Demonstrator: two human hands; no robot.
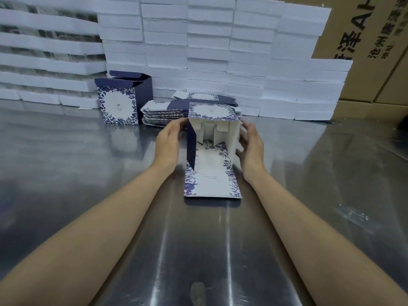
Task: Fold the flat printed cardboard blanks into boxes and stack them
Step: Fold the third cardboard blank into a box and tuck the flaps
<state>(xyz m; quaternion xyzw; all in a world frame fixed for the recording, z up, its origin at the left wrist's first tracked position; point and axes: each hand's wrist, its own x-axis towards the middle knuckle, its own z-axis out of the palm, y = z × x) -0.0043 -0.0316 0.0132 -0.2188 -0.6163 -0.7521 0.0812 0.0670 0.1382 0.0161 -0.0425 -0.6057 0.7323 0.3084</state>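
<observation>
1 finished box (pixel 118 104) stands rear left on the worktop (pixel 88 173); a half-formed box (pixel 213 133) at centre is pinched by the left hand (pixel 170 140), the right hand's (pixel 250 146) grip spread beside it; many blanks (pixel 163 113) are left.

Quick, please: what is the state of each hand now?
Left hand: at the left side of the half-folded box; fingertips hidden, so the grip cannot be told.
Right hand: open, fingers straight against the box's right wall.
</observation>
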